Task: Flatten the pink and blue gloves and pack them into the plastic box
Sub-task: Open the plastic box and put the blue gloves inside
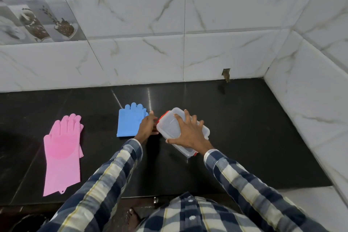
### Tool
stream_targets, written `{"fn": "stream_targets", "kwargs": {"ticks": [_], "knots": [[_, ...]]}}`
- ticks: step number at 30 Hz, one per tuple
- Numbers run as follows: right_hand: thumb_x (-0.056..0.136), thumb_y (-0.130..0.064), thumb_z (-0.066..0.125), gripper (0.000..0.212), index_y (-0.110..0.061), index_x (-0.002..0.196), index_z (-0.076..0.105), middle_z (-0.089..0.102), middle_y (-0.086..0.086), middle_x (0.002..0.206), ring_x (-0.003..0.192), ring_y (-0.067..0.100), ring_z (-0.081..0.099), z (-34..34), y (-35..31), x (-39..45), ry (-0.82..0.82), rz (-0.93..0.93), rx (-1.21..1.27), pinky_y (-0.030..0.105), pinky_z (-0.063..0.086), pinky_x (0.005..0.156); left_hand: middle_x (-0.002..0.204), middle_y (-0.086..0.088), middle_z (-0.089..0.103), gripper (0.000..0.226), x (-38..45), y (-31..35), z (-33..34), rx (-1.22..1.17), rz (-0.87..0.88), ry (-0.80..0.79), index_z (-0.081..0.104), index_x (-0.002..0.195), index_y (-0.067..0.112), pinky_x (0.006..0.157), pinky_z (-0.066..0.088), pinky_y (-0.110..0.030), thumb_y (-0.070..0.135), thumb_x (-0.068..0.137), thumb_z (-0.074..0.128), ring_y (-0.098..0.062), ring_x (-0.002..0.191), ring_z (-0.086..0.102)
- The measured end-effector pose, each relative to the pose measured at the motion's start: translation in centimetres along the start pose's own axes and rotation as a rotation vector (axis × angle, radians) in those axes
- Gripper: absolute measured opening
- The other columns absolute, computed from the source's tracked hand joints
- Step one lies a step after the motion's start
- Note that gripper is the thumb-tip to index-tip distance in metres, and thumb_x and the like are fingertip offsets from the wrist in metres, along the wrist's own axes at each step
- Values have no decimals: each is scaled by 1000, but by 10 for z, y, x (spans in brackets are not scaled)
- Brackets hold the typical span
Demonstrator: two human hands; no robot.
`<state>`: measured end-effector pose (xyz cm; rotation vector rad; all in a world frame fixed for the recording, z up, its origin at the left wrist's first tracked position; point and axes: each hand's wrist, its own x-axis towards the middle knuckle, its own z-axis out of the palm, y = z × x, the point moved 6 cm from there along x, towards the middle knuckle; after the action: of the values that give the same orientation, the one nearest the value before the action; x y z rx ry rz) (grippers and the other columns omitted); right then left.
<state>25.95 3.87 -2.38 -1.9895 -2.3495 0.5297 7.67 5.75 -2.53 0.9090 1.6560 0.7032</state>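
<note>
The person wears a long-sleeved checked shirt in navy blue, pale cream and grey-blue squares, crossed by thin yellow lines. Two small white buttons run down its front placket, just below the near edge of the counter. Both sleeves end in buttoned cuffs of the same check, the right cuff edged by a pale band. The left hand and right hand are bare. Below the counter edge, left of the shirt front, a bare foot shows its toes.
</note>
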Motion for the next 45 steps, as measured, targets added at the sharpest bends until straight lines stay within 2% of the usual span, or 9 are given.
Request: {"fn": "stream_targets", "kwargs": {"ticks": [6, 10, 15, 21, 27, 32, 35, 39, 45], "knots": [[70, -97, 58, 125, -30, 168, 20, 19, 18, 174, 153, 46, 36, -12, 6, 7, 108, 227, 35, 70, 34, 119, 146, -23, 65, 64, -7, 6, 30, -165, -41, -169, 50, 155, 7, 95, 62, -45, 52, 116, 26, -37, 106, 74], [72, -93, 64, 120, -28, 165, 23, 28, 16, 168, 148, 43, 41, -20, 18, 12, 106, 282, 66, 67, 40, 116, 152, -16, 61, 62, -9, 12, 45, -168, 28, -240, 51, 157, 10, 115, 55, -55, 48, 117, 22, -43, 130, 67], [73, -92, 64, 117, -31, 165, 23, 29, 15, 167, 151, 44, 38, -28, 38, 16, 64, 329, 206, 68, 35, 119, 154, -15, 59, 53, -9, 25, 60, -109, 112, -273, 51, 157, 13, 114, 55, -47, 40, 119, 25, -38, 135, 64], [70, -93, 64, 112, -36, 162, 33, 31, 12, 167, 155, 46, 32, -42, 41, 17, -3, 381, 539, 70, 27, 124, 149, -11, 64, 53, -11, 25, 77, -157, 121, -296, 51, 157, 17, 123, 47, -52, 45, 117, 30, -31, 138, 62], [89, -79, 61, 72, -26, 138, 65, 75, 8, 133, 105, 21, 79, -66, 79, 7, -165, 252, 1156, 41, 65, 94, 148, -16, 65, 40, -6, 28, 77, -105, 150, -259, 57, 151, 6, 95, 57, -34, 21, 116, 43, -30, 131, 67], [105, -64, 48, 59, -14, 131, 64, 64, 17, 135, 126, 37, 62, -55, 152, -23, -198, 398, 1685, 58, 49, 116, 152, -17, 62, 45, -2, 26, 72, 49, 185, -228, 50, 156, 6, 115, 55, -52, 14, 112, 54, -36, 139, 63], [109, -61, 42, 60, -14, 143, 58, 65, 19, 141, 134, 41, 62, -42, 187, -40, -127, 570, 1582, 57, 50, 117, 144, -13, 67, 51, -1, 21, 68, 237, 227, -210, 47, 157, 10, 102, 63, -56, 24, 110, 61, -36, 124, 72], [110, -13, 56, 34, 5, 139, 60, 66, 28, 142, 118, 39, 70, -42, 224, -46, 148, 794, 1266, 51, 54, 115, 135, -16, 72, 50, 0, 16, 68, 318, 238, -198, 48, 154, 10, 92, 66, -57, 29, 109, 61, -38, 105, 80], [102, 5, 54, 41, 3, 142, 64, 64, 23, 148, 141, 38, 59, -55, 241, -49, 308, 794, 861, 44, 44, 122, 148, -14, 65, 55, -3, 21, 68, 272, 256, -174, 46, 157, 8, 90, 66, -59, 25, 108, 64, -36, 124, 73]]}}
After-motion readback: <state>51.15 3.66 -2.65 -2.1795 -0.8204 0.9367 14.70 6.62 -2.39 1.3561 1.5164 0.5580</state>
